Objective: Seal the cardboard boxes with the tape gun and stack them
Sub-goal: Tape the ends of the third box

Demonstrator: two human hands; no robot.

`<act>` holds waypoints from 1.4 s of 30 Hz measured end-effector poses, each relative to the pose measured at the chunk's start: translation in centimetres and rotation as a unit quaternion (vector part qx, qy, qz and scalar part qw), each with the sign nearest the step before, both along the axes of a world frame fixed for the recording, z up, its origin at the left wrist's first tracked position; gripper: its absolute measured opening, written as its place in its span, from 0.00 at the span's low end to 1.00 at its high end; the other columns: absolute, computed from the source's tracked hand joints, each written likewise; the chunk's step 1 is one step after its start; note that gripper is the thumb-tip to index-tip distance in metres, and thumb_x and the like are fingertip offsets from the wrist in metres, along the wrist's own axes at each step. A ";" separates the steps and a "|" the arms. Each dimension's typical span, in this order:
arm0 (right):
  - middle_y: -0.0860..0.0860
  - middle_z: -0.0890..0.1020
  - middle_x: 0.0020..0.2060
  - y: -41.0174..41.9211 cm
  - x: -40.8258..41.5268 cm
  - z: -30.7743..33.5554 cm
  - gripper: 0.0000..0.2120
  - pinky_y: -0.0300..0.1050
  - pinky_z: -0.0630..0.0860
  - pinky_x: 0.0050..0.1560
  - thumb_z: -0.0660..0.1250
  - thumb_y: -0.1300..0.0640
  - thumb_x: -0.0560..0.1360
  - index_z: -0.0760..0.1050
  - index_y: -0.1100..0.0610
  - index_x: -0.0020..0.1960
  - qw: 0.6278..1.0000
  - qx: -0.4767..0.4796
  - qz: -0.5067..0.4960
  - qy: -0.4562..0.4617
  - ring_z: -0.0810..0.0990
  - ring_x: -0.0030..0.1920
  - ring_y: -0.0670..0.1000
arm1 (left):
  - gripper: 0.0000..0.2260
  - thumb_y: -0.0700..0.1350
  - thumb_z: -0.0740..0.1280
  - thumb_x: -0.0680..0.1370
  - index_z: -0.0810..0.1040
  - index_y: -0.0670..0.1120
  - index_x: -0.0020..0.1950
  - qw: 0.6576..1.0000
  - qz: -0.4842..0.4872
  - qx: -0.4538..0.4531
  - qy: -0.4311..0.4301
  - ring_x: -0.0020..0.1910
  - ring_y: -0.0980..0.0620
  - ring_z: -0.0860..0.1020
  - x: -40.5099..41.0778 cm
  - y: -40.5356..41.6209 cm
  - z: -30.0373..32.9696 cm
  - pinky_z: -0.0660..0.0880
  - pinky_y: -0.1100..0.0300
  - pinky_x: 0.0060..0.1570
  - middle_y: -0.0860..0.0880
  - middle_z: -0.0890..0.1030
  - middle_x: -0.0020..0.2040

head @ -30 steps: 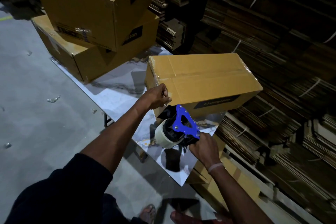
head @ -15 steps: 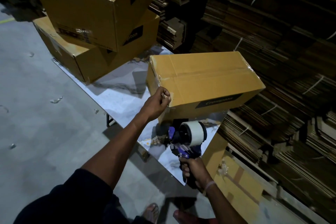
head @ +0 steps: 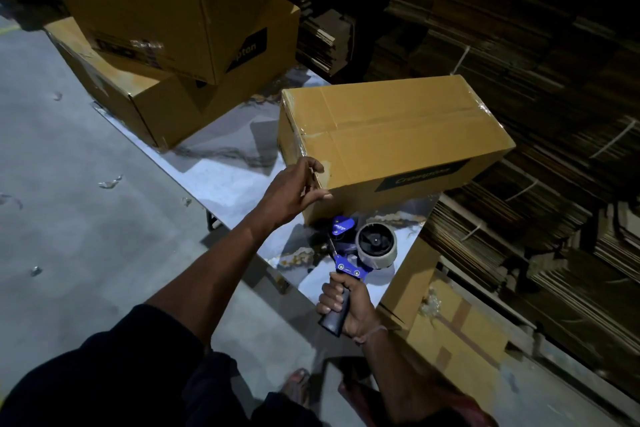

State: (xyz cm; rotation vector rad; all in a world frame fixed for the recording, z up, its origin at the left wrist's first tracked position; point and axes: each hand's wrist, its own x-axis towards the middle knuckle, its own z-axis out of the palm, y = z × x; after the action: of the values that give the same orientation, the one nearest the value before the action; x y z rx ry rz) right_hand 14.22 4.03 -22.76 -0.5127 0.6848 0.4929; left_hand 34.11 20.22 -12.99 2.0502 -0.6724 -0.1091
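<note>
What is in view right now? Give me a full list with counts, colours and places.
Taped brown cardboard box: one, brown, on the table's near end, top seam taped.
Stacked brown cardboard boxes: two, brown, one on the other, at the table's far end.
Blue tape gun with clear tape roll: one, blue frame, dark handle, just in front of the taped box.
Glossy white table: one, white, under all three boxes.
Low brown carton: one, brown, below the table's near right corner.
Bundled flat cardboard sheets: many, brown, stacked along the right.
Grey floor: left side.
Left hand: on the taped box's near corner.
Right hand: grips the tape gun's handle.
</note>
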 end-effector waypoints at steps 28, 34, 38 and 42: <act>0.54 0.86 0.36 -1.0 3.7 6.0 0.29 0.48 0.81 0.40 0.68 0.29 0.66 0.81 0.57 0.40 0.658 -0.667 0.320 0.140 0.86 0.40 0.56 | 0.19 0.54 0.77 0.74 0.70 0.49 0.53 0.973 -0.226 0.050 0.021 0.39 0.60 0.85 6.7 1.5 3.5 0.78 0.49 0.45 0.55 0.86 0.37; 0.49 0.72 0.26 -0.9 7.8 12.3 0.23 0.49 0.66 0.31 0.70 0.37 0.74 0.67 0.53 0.33 0.535 -0.827 0.161 -0.065 0.75 0.32 0.56 | 0.13 0.45 0.76 0.77 0.72 0.48 0.52 0.955 -0.268 -0.011 0.129 0.41 0.51 0.87 8.8 1.9 2.7 0.80 0.43 0.53 0.49 0.87 0.39; 0.49 0.71 0.34 0.3 12.5 16.0 0.21 0.44 0.65 0.35 0.77 0.44 0.75 0.67 0.55 0.41 0.499 -0.824 0.135 -0.231 0.69 0.36 0.51 | 0.12 0.44 0.75 0.79 0.73 0.45 0.54 0.964 -0.214 -0.043 0.153 0.36 0.53 0.85 10.5 2.8 2.8 0.79 0.58 0.45 0.46 0.86 0.36; 0.48 0.70 0.33 1.3 16.2 16.5 0.20 0.49 0.66 0.34 0.74 0.44 0.75 0.66 0.53 0.39 0.446 -0.839 0.182 -0.253 0.69 0.35 0.51 | 0.12 0.51 0.75 0.77 0.76 0.47 0.49 0.985 -0.076 -0.055 0.143 0.38 0.54 0.85 14.2 4.1 2.7 0.81 0.51 0.51 0.49 0.87 0.37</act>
State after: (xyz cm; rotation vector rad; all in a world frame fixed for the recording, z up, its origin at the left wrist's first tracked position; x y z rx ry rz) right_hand 30.41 5.32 -6.29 -2.6693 0.2149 -0.1992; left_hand 48.30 24.31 -10.27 1.8300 -0.6378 -0.4372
